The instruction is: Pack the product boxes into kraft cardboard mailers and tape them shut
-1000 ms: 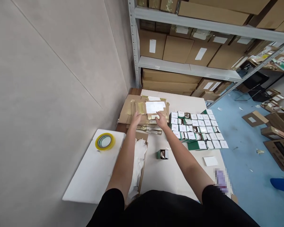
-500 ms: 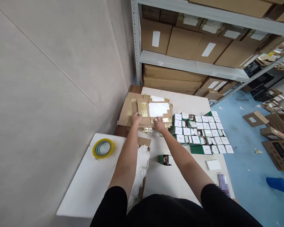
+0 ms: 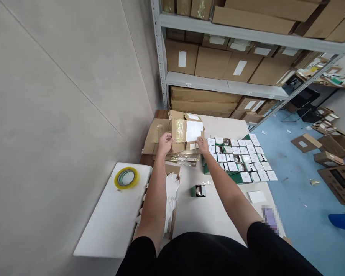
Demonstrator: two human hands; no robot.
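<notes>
My left hand (image 3: 164, 142) grips the near left edge of a flattened cardboard box (image 3: 186, 132) with a white label and yellowed tape. My right hand (image 3: 202, 145) grips its near right edge. The box is tilted up off a stack of flattened cardboard (image 3: 152, 135) at the far end of the white table (image 3: 201, 211). Both arms stretch forward over the table.
Rows of small green-and-white boxes (image 3: 241, 161) cover the table's right part. One small open green box (image 3: 197, 190) stands alone mid-table. A yellow tape roll (image 3: 127, 178) lies on a white board at left. A carton with white packing paper (image 3: 169, 199) is beside it. Shelves of cartons (image 3: 218, 61) rise behind.
Both hands have closed on the top flattened box and lifted its near edge, so it now tilts up off the stack instead of lying flat.
</notes>
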